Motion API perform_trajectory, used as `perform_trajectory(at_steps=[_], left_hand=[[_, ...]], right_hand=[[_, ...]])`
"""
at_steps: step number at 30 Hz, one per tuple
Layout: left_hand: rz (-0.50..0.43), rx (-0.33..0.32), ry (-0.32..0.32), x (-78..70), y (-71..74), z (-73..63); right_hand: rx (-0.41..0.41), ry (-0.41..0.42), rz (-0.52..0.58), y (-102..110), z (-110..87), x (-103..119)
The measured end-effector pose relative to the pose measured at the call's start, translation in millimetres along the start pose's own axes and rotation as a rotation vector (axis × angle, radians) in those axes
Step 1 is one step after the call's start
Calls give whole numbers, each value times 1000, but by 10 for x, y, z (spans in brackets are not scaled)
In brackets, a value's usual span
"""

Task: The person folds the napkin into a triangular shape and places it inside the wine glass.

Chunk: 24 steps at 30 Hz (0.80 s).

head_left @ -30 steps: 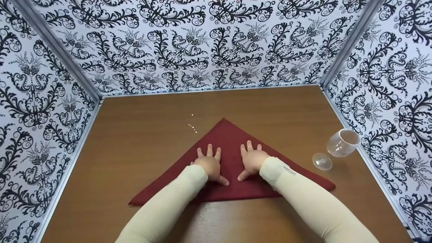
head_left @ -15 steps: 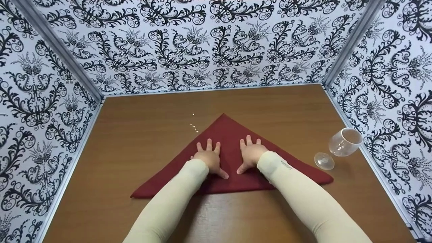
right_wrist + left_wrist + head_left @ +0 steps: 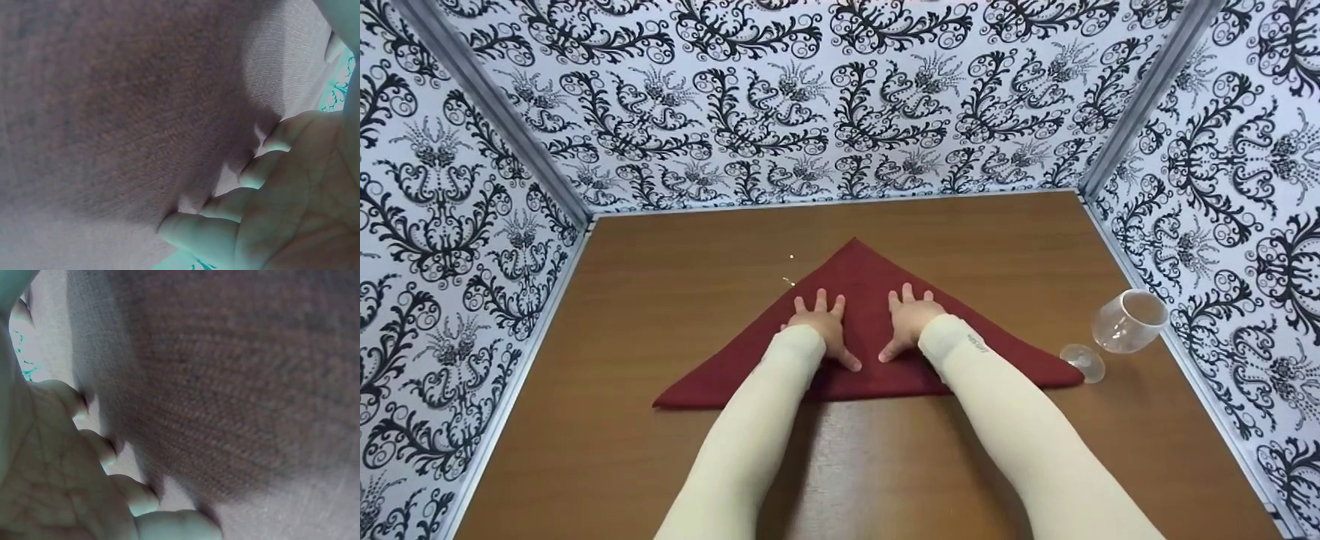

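A dark red cloth napkin (image 3: 864,274), folded into a triangle, lies on the wooden table with its point toward the back wall. On its left half rests my left hand (image 3: 823,328), fingers spread and straight. My right hand (image 3: 911,319) presses the right half the same way, thumb pointing inward. In the left wrist view, the fingertips (image 3: 183,526) touch the woven cloth, and the palm is lifted off it. The right wrist view likewise shows fingers (image 3: 199,233) meeting the fabric.
A clear stemmed glass (image 3: 1129,322) stands at the right; the napkin's right corner overlaps its base (image 3: 1091,364) in view. Small white specks (image 3: 789,282) lie on the table (image 3: 660,300) behind the napkin. Patterned walls (image 3: 825,97) enclose the back and sides.
Both hands have slid forward, away from me, and the napkin has moved with them. Its right corner has come up to the glass's base, and its left edge now reaches the specks.
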<state>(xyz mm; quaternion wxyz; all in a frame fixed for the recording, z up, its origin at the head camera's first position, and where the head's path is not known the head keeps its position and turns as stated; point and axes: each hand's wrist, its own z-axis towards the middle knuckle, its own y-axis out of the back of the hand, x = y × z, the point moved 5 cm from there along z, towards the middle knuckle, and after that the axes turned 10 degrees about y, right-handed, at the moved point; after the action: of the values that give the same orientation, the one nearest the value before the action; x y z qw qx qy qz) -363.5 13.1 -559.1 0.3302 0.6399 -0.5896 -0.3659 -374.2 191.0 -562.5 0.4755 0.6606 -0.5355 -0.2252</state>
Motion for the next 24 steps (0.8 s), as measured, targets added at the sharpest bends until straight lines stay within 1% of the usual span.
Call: perform_trajectory(at_steps=[3, 6, 8, 10, 13, 15, 17, 19, 24], left_hand=[[14, -1, 13, -8, 4, 30], [28, -28, 6, -27, -12, -23], [34, -43, -15, -43, -48, -120], [51, -58, -43, -51, -102, -245], [86, -50, -69, -46, -218, -411], [98, -44, -72, -36, -291, -474], [87, -35, -65, -26, -343, -503], [68, -37, -56, -22, -359, -502], [30, -38, -31, 11, -320, -422]], right_hand=[[4, -4, 21, -2, 2, 1], [-17, -2, 51, -46, -58, 21], [-28, -2, 64, -93, -146, 51], [-19, 3, 64, -158, -253, 91], [15, -5, 59, -263, -404, 140], [18, -5, 61, -329, -463, 161], [1, -11, 63, -373, -487, 165], [-19, -10, 68, -390, -483, 164], [-28, -21, 78, -366, -399, 123]])
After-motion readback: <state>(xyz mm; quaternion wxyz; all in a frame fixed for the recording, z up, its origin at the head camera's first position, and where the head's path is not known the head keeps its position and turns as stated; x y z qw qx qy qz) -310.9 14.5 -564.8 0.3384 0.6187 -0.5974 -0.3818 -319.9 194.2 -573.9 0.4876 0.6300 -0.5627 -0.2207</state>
